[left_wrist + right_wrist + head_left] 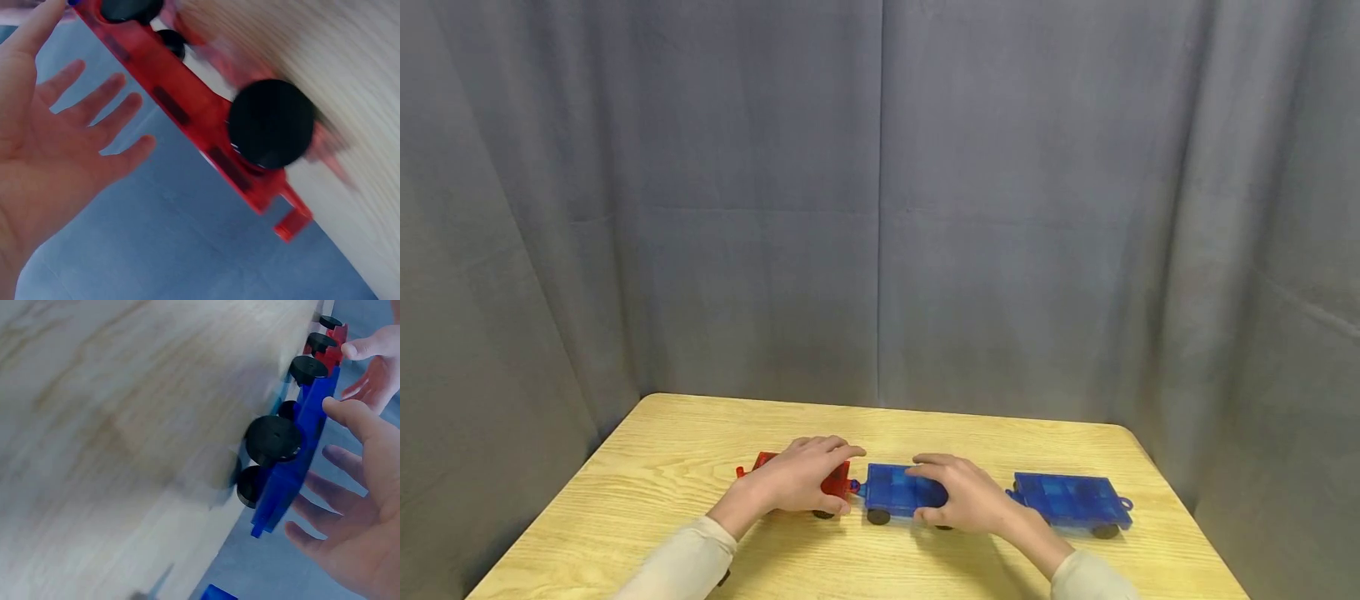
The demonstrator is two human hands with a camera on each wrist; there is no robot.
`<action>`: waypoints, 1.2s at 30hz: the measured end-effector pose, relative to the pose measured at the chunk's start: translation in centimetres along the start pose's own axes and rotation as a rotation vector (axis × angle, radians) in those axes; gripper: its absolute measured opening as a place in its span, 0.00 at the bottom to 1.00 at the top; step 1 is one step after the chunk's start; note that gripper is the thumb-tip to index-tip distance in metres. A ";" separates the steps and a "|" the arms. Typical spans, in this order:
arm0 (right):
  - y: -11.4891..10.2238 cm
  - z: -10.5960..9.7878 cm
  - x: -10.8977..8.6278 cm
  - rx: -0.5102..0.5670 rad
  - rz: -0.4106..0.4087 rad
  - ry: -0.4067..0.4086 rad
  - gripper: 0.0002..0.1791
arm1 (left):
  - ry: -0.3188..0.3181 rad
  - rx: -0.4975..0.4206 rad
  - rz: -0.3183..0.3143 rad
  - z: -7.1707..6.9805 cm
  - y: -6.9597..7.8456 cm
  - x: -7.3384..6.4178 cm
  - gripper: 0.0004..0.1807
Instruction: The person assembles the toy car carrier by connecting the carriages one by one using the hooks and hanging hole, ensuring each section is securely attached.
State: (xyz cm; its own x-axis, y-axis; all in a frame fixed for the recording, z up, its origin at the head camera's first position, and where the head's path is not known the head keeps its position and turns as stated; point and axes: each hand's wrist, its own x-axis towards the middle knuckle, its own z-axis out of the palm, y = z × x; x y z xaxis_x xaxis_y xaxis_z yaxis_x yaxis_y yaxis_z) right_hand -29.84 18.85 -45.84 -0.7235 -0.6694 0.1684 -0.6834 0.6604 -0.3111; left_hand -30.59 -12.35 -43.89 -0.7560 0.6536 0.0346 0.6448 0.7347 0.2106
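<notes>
well, the middle blue car (887,490) stands on its black wheels (878,517) on the wooden table (850,562), with the right hand (966,496) over its right part. that hand's thumb and fingers are spread apart, reaching to either side of the car; they seem set wide to span its body rather than squeeze it, though i cannot tell whether the thumb touches its edge. left of the middle blue car is the red car (837,481), under the left hand (801,473), whose fingers are likewise loose and apart, clamped on nothing. these two cars meet end to end, their small loops (854,487) overlapping, which is probably why they line up so closely; whether the loops are hooked is unclear. right of the middle blue car, with a gap between, stands another blue car (1067,498). behind the middle blue car, past the table's far edge, hangs a grey curtain (775,208).
</notes>
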 end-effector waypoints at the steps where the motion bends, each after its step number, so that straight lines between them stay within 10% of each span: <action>1: -0.1 -0.2 0.0 -0.003 -0.002 0.005 0.32 | 0.006 0.009 0.008 0.0 0.2 0.2 0.43; 18: 0.3 -3.0 -2.7 -0.053 0.058 0.100 0.32 | 0.086 0.084 0.070 0.4 3.3 2.8 0.29; 36: 3.0 -4.8 -7.1 -0.048 0.127 0.118 0.33 | -0.009 0.080 0.074 2.4 4.6 3.6 0.41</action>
State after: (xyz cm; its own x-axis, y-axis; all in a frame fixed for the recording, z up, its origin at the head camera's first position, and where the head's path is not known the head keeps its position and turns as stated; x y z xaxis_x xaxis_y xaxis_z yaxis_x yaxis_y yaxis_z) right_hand -27.20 27.25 -43.46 -0.8085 -0.5373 0.2401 -0.5880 0.7542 -0.2922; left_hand -30.12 -6.15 -45.13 -0.7053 0.7078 0.0386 0.7060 0.6964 0.1289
